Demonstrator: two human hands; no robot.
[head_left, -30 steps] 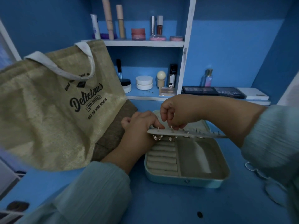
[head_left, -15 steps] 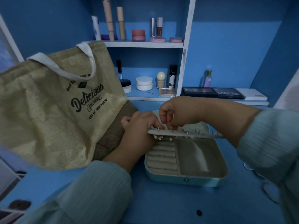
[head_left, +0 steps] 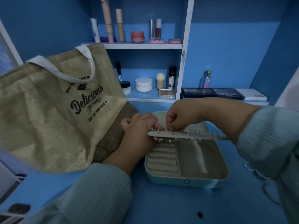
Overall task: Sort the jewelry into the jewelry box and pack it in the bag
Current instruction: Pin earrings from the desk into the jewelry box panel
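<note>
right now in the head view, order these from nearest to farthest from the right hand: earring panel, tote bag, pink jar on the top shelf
1. earring panel: directly under the right hand, whose fingertips pinch an earring post on it.
2. tote bag: off to the left, beyond the left hand.
3. pink jar: up on the top shelf, at the back.

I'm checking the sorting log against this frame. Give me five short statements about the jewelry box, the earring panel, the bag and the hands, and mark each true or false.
1. The jewelry box lies open on the blue table. True.
2. The left hand holds the end of the earring panel. True.
3. The right hand rests flat on the table. False: its fingers pinch at an earring post on the panel.
4. The bag lies zipped inside the box. False: it stands left of the box.
5. Rings fill the box's ring rolls. False: the rolls look bare.
</note>
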